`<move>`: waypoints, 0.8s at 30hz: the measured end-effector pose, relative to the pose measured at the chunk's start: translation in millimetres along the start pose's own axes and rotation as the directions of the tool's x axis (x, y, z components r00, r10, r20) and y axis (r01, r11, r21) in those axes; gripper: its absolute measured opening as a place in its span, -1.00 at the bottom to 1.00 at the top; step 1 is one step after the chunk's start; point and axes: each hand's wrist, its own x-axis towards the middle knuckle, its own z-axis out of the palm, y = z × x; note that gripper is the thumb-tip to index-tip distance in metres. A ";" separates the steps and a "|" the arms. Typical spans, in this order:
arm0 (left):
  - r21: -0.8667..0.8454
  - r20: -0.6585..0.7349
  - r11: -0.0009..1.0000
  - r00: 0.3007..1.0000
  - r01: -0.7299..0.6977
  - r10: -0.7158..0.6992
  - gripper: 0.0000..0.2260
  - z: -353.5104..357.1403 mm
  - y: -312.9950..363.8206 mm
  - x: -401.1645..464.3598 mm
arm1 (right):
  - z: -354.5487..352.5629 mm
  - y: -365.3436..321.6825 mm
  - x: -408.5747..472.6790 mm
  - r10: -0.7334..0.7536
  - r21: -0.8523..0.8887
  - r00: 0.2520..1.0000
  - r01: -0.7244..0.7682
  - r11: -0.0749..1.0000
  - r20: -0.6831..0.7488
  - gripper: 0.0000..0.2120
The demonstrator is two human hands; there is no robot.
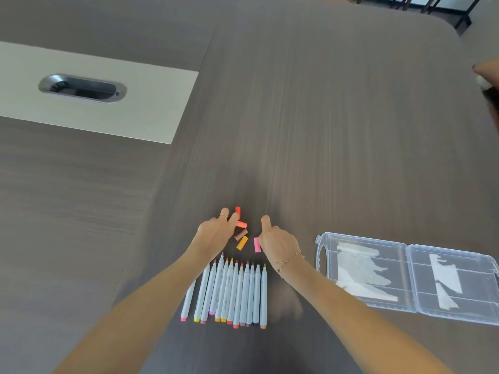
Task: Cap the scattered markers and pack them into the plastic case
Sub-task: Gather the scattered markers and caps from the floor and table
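Observation:
Several uncapped markers (229, 292) with grey-white barrels lie side by side in a row near the table's front, coloured tips pointing away from me. Beyond them lie loose caps: red (238, 211), salmon (242, 224), brown (240, 234), orange (242, 242) and pink (256, 244). My left hand (216, 233) reaches over the caps, its straight fingertips on the salmon cap. My right hand (276, 242) is right of the caps with its thumb raised and its fingers loosely bent beside the pink cap. The clear plastic case (405, 276) lies open and flat to the right.
The dark wood-grain table (297, 117) has a pale inset panel with an oval cable port (82, 88) at the far left. Part of another person's hand (487, 74) shows at the right edge. Chair legs stand beyond the far corner.

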 end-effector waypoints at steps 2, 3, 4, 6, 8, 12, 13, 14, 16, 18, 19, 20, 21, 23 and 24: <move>0.005 0.015 1.000 1.000 0.003 -0.003 -0.63 0.0 1.1 2.2 | 0.4 -3.1 -1.3 -0.011 -0.001 1.000 0.011 1.000 0.009 -0.58; 0.014 0.001 1.000 1.000 0.005 -0.005 -0.64 -1.6 1.2 2.3 | 0.8 -5.2 -1.6 -0.014 0.012 1.000 0.014 1.000 -0.007 -0.63; 0.013 -0.027 1.000 1.000 0.011 -0.010 -0.65 -2.7 0.7 3.2 | 2.1 -7.2 -1.7 -0.004 0.034 1.000 0.005 0.999 -0.020 -0.65; 0.003 -0.044 0.999 0.998 0.036 -0.036 -0.68 -3.1 -4.6 5.1 | 5.6 -11.5 -0.4 0.026 0.062 1.000 -0.026 0.998 0.001 -0.57; 0.001 -0.047 0.998 0.997 0.058 -0.058 -0.71 -1.9 -12.2 4.9 | 10.0 -14.9 0.8 0.036 0.069 0.998 -0.040 0.997 0.055 -0.50; 0.123 -0.009 0.992 0.999 -0.034 0.035 -0.52 0.1 -32.3 1.5 | 18.2 -19.1 3.4 0.074 0.054 0.993 -0.079 0.995 0.089 -0.60; 0.233 0.027 0.970 0.997 -0.072 0.067 -0.42 -2.3 -37.4 -1.9 | 18.6 -20.8 4.0 0.093 0.036 0.991 -0.097 0.995 0.098 -0.66; 0.309 0.065 0.948 0.996 -0.077 0.060 -0.35 -5.4 -42.0 -5.8 | 17.8 -22.4 4.5 0.119 0.020 0.987 -0.122 0.992 0.104 -0.71; 0.283 0.093 0.959 0.994 0.019 -0.048 -0.32 -7.8 -46.3 -13.9 | 16.2 -24.2 7.8 0.174 0.039 0.976 -0.180 0.983 0.133 -0.73; 0.120 0.101 0.980 0.981 0.156 -0.168 -0.52 -5.3 -49.6 -20.1 | 10.2 -23.9 11.2 0.179 0.058 0.973 -0.189 0.980 0.148 -0.74; 0.051 0.094 0.978 0.973 0.205 -0.209 -0.68 -5.5 -51.4 -23.5 | 4.4 -23.8 12.5 0.163 0.053 0.981 -0.169 0.984 0.108 -0.74; -0.003 0.093 0.975 0.971 0.221 -0.220 -0.78 -8.2 -52.5 -26.4 | -0.1 -22.7 15.1 0.119 0.031 0.993 -0.119 0.992 0.010 -0.74; -0.025 0.099 0.980 0.976 0.199 -0.196 -0.80 -10.9 -54.0 -28.6 | -4.3 -21.6 17.6 0.056 -0.020 0.995 -0.058 0.998 -0.084 -0.72; 0.021 0.129 0.998 0.990 0.062 -0.064 -0.78 -7.5 -55.9 -33.1 | -9.6 -20.7 23.5 -0.067 -0.135 0.993 0.053 0.989 -0.102 -0.67; 0.016 0.111 1.000 0.994 0.018 -0.019 -0.81 -6.9 -56.2 -34.6 | -11.5 -19.8 25.5 -0.125 -0.192 0.990 0.111 0.975 -0.062 -0.69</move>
